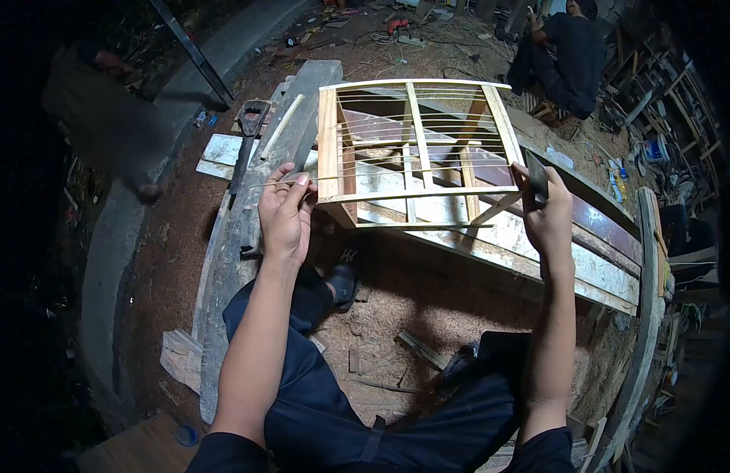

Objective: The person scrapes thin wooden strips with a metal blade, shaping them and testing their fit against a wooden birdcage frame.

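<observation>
A small wooden cage frame with thin rods strung across it rests on the planks in front of me. At its left end, my left hand pinches a thin stick between thumb and fingers; the stick reaches the frame's left post. My right hand is at the frame's right front corner, fingers wrapped round a dark flat-bladed tool. Its exact kind is not clear. The right fingertips are close to the corner, partly hidden by the tool.
A handsaw and a loose strip lie on the left bench plank. Long boards run under the frame. One person sits at back right, another at left. Wood shavings cover the ground.
</observation>
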A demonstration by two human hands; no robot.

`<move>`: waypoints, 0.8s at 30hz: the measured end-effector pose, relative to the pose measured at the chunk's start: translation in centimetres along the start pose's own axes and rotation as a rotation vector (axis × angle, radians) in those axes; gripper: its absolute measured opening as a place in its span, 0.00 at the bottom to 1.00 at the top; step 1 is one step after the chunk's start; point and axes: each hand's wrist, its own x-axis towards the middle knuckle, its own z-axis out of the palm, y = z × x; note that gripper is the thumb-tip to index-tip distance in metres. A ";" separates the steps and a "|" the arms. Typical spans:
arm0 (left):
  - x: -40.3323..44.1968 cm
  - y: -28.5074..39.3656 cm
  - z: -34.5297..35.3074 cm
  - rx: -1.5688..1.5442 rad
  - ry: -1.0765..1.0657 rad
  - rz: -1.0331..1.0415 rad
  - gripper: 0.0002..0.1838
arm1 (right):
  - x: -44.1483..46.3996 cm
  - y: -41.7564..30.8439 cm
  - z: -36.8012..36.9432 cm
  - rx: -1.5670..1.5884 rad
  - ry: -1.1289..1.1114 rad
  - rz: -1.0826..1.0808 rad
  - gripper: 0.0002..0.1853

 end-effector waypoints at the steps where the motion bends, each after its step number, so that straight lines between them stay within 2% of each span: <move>1: 0.0 0.0 0.0 0.000 0.000 0.000 0.22 | 0.0 0.1 0.1 0.000 0.000 0.000 0.13; 4: 0.0 0.1 0.1 0.006 -0.004 0.004 0.23 | 0.1 -0.1 0.0 0.023 0.010 0.004 0.13; 6: 0.0 0.0 0.2 0.000 -0.008 0.016 0.23 | 0.1 -0.8 -0.5 0.000 -0.062 0.091 0.21; 7: -0.1 0.0 0.2 0.000 -0.008 0.016 0.23 | 0.2 -0.8 -0.5 -0.001 -0.063 0.090 0.21; 10: -0.2 0.1 0.4 0.011 0.001 0.017 0.24 | 0.1 -0.5 -0.3 -0.003 -0.061 0.084 0.20; 12: -0.1 0.0 0.3 0.010 0.017 0.022 0.24 | 0.0 0.3 0.2 0.041 0.013 0.008 0.13; 13: -0.1 0.0 0.4 0.009 0.016 0.022 0.24 | 0.0 0.3 0.2 0.039 0.014 0.008 0.13; 16: -0.3 -0.1 0.7 -0.048 0.073 0.023 0.30 | 0.0 0.1 0.1 0.017 0.006 -0.001 0.12; 18: -0.6 -0.2 1.0 -0.030 0.155 0.070 0.39 | 0.0 -0.3 -0.2 -0.001 -0.060 0.073 0.19; 19: -0.7 -0.1 1.2 -0.030 0.155 0.070 0.39 | 0.0 -0.3 -0.2 -0.001 -0.059 0.073 0.19; 21: -0.9 0.3 1.6 0.118 0.275 0.101 0.49 | 0.0 -0.3 -0.1 0.018 -0.046 0.067 0.17; 22: -1.0 0.5 1.9 0.118 0.275 0.100 0.49 | 0.0 -0.3 -0.2 0.018 -0.046 0.068 0.17; 24: -1.1 0.9 2.2 0.317 0.299 0.170 0.51 | 0.0 -0.3 -0.2 0.020 -0.052 0.069 0.17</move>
